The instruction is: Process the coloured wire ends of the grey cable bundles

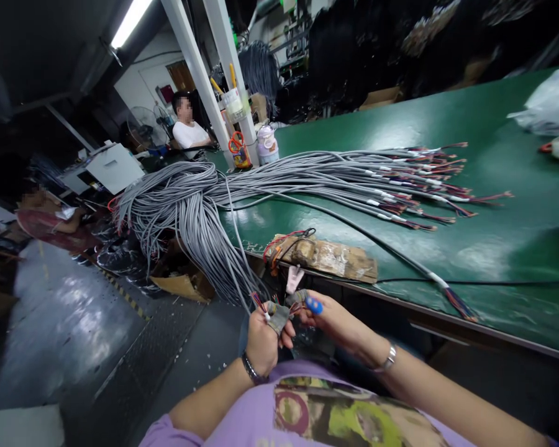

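From my head view, my left hand (262, 343) has its fingers (287, 335) closed on a cable end (258, 302) with coloured wires, while my right hand (325, 314), showing a blue cap (313, 304), pinches thin reddish wires (297, 307) close beside it, both just off the table (498, 248). A pink clip (294, 279) stands just beyond my hands, by a worn wooden block (345, 261), and the grey cables (200, 177) lie across the green top, many drooping over its edge.

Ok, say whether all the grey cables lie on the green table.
No, many grey cables hang down over the edge of the green table.
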`<state>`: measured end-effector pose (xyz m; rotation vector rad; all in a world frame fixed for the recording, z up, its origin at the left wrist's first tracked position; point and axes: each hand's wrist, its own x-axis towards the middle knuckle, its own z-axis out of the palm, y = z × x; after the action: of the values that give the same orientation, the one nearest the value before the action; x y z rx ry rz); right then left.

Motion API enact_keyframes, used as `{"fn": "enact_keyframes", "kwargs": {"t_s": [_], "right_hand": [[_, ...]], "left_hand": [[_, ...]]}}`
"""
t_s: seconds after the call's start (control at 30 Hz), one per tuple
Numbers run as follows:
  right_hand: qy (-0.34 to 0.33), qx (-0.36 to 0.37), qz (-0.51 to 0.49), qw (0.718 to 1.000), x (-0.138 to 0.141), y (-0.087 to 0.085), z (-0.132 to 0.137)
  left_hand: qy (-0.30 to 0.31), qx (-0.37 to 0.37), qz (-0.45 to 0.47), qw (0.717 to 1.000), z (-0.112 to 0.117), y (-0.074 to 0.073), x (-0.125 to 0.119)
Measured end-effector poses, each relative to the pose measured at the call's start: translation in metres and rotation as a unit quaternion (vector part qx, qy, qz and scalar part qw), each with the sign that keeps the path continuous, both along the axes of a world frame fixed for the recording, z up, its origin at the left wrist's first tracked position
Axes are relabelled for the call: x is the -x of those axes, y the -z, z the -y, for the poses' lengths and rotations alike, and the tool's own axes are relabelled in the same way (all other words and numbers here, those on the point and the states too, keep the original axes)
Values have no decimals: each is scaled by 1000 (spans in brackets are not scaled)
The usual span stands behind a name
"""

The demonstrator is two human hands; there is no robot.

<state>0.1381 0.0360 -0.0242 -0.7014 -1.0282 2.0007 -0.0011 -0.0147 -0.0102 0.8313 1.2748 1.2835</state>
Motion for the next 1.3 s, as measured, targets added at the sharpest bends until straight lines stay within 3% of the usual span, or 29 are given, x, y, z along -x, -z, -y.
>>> {"fn": "enact_keyframes", "kwargs": {"t_s": [0.1,0.3,0.37,0.5,0.6,0.7,0.87,0.93,1.03,1.17,1.23,1.3], "right_hand": [[-2,-68,38,997,-1,-4,11],[-8,-120,94,988,-3,-18,10],[-12,-119,99,988,-1,-20,7],[24,-91,95,991,6,-19,5],[39,-91,79,992,8,-15,8],[35,-86,56,994,4,-9,6],[46,69,-11,996,2,-2,-14],[27,90,-17,995,5,-6,-22],[29,24,2,999,12,-14,-25],[155,-75,72,982,19,-16,-21],[200,-87,77,973,21,-12,-19],[198,-73,47,976,23,-8,-21]], "left_hand": [[54,-11,-41,998,2,2,4],[204,0,-90,975,0,-5,16],[189,-7,-88,978,0,-5,16],[54,-20,-34,998,2,2,10],[-2,-29,9,1000,0,5,6],[-13,-41,35,998,-2,2,6],[-16,-30,67,997,-7,-7,6],[-7,-25,72,997,-9,-9,4],[0,-21,70,997,-11,-12,1],[-9,-10,57,998,-13,-16,-1],[-11,-7,55,998,-14,-16,-2],[-11,-11,53,998,-14,-16,-4]]}}
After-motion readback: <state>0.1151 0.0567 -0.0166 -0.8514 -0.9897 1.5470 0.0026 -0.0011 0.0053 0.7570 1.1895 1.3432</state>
